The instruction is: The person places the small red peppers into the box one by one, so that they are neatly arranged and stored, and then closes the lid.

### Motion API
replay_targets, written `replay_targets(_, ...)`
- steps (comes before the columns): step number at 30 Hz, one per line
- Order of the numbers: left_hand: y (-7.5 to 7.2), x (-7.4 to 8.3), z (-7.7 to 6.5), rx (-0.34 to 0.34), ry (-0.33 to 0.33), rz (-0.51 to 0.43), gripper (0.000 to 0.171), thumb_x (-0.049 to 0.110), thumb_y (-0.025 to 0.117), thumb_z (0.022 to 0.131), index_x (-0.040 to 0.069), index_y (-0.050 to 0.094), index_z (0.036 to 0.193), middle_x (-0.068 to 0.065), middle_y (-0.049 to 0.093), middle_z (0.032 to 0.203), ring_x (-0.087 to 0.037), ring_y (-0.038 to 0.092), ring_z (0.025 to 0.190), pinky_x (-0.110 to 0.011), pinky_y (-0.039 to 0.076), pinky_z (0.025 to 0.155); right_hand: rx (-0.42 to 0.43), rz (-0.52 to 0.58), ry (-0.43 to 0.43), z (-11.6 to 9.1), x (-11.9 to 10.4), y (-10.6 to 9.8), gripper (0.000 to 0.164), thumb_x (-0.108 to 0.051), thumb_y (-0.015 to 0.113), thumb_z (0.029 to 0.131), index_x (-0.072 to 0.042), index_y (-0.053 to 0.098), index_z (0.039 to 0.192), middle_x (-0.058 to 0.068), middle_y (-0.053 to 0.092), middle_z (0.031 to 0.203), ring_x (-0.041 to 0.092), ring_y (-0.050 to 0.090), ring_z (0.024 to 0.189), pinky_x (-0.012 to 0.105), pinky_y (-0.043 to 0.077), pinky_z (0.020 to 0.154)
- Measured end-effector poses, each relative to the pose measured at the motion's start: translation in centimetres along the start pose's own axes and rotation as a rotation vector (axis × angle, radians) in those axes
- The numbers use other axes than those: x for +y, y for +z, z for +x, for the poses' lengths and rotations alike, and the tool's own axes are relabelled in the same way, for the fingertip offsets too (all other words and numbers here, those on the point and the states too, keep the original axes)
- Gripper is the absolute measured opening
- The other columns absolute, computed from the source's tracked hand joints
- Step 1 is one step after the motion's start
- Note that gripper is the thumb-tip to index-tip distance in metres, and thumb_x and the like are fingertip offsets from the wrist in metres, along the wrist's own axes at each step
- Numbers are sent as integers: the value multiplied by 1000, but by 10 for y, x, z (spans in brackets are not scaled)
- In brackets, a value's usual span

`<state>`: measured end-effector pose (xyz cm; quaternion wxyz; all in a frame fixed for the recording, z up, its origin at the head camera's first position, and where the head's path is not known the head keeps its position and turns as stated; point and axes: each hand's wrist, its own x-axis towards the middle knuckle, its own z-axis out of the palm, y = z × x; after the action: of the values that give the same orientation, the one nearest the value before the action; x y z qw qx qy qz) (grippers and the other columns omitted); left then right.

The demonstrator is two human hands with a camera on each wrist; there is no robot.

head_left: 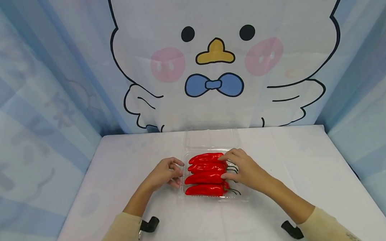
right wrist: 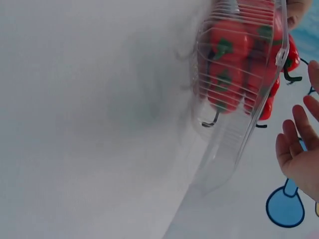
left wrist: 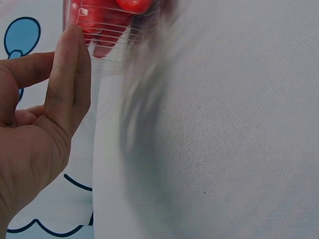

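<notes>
Several red chili peppers point(head_left: 203, 177) with thin dark stems lie in a row in a clear plastic box point(head_left: 244, 194), stems toward the right. The box's hinged lid point(head_left: 210, 138) stands raised at the back. At the box's left side, my left hand point(head_left: 167, 173) touches the wall with its fingertips, fingers mostly straight. My right hand point(head_left: 246, 169) is over the stem end, fingers relaxed and fingertips at the peppers. In the right wrist view, more peppers point(right wrist: 229, 42) show through the ribbed wall, in a lower layer, and the right hand point(right wrist: 301, 149) holds nothing.
A white cloth covers the table point(head_left: 298, 155). A curtain point(head_left: 215, 112) with a cartoon figure hangs behind it, with blue curtains at both sides. Black mounts point(head_left: 149, 225) stick out beside both sleeves.
</notes>
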<state>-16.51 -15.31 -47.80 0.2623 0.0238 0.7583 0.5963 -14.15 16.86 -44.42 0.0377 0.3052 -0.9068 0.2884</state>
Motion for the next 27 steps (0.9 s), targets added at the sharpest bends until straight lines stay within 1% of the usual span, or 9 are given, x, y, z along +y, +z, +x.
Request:
replay_targets(4, 0, -1, 0, 7, -3, 4, 33, 1, 65, 97, -6, 56, 128, -13, 65, 87, -18, 67, 59, -35, 64, 58, 23, 7, -3, 2, 8, -6, 57, -22, 92, 78, -13, 66, 128, 3, 66, 121, 23, 60, 116, 46, 63, 91)
replay_targets(8, 1, 0, -1, 12, -3, 7, 32, 1, 65, 97, -5, 57, 128, -13, 65, 87, -18, 67, 59, -35, 64, 59, 31, 1, 25, 4, 14, -12, 58, -22, 92, 78, -13, 66, 129, 3, 66, 123, 25, 61, 117, 46, 63, 92)
replay_targets(12, 1, 0, -1, 11, -4, 4, 32, 1, 65, 98, -5, 57, 128, -13, 65, 87, -18, 67, 59, -34, 64, 59, 33, -6, 47, 8, 22, -15, 59, -24, 90, 80, -12, 65, 131, 5, 65, 126, 28, 62, 118, 48, 62, 94)
replay_targets(17, 1, 0, 0, 9, -9, 1, 32, 1, 64, 97, -5, 56, 128, -12, 65, 87, -18, 67, 59, -34, 64, 59, 33, 5, 78, 13, 33, -19, 58, -21, 88, 83, -13, 63, 134, 8, 63, 132, 30, 62, 121, 51, 60, 98)
replay_targets(22, 1, 1, -1, 9, -8, -1, 32, 0, 64, 98, -5, 56, 128, -12, 65, 87, -17, 67, 59, -35, 65, 59, 21, 28, 133, 21, 46, -23, 58, -20, 86, 85, -12, 61, 137, 11, 61, 139, 35, 62, 123, 53, 58, 100)
replay_targets(27, 0, 0, -1, 9, -1, -2, 32, 2, 64, 98, -6, 56, 128, -14, 65, 88, -18, 67, 60, -35, 65, 59, 26, 6, 207, 31, 61, -24, 60, -22, 85, 87, -9, 59, 140, 15, 59, 143, 38, 60, 126, 56, 56, 103)
